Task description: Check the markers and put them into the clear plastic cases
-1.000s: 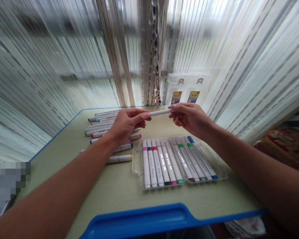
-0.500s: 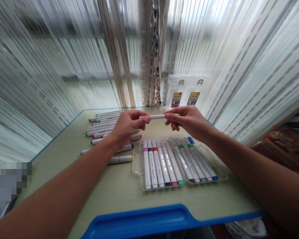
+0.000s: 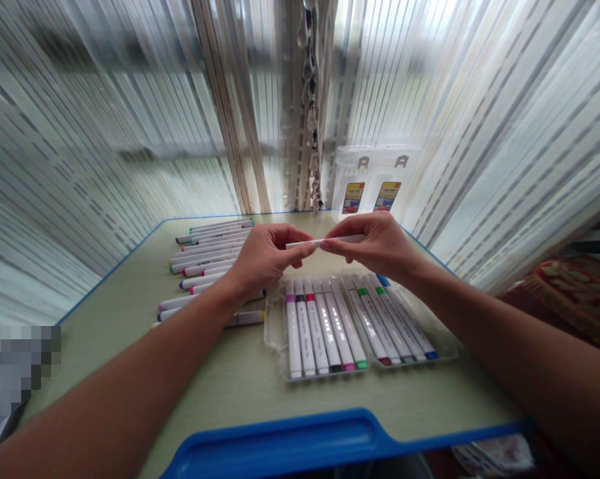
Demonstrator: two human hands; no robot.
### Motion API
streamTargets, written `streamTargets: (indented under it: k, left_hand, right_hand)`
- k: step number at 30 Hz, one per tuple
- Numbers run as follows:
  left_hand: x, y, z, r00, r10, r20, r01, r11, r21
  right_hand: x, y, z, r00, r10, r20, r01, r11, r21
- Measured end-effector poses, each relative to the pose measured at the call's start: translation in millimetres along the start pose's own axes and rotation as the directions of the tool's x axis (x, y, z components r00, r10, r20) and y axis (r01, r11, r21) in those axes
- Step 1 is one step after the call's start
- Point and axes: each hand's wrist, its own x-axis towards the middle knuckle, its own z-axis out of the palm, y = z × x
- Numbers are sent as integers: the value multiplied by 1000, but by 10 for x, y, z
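The left hand [image 3: 267,258] and the right hand [image 3: 377,245] pinch together one slim white marker [image 3: 350,238], nearly level above the table [image 3: 230,392], beyond the clear plastic case [image 3: 274,330] holding other markers. Its cap colour I cannot tell well, since fingers cover much; loose markers [image 3: 207,254] lie beside the left hand.

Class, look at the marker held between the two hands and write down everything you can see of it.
The marker is slim, straight and white, and looks like plastic. It lies nearly level, tipped slightly up toward the right, above the table. The thumb and fingers of the left hand and right hand pinch it, their tips close together near its middle. Fingers cover parts, so cap colours and any lettering cannot be made out.
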Motion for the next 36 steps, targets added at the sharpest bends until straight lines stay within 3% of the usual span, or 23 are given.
streamTargets:
  k: [11, 22, 36]
  left_hand:
    - [16, -16, 20, 998, 57, 36, -56, 998, -18]
    - [70, -82, -16, 998, -9, -66, -2, 986, -168]
    - [116, -117, -119, 992, -80, -98, 50, 958, -281]
  right_hand:
    - [2, 67, 18, 999, -40, -10, 39, 998, -46]
    - [-12, 27, 23, 999, -24, 48, 19, 995, 95]
    - [-20, 44, 15, 998, -55, 20, 53, 996, 77]
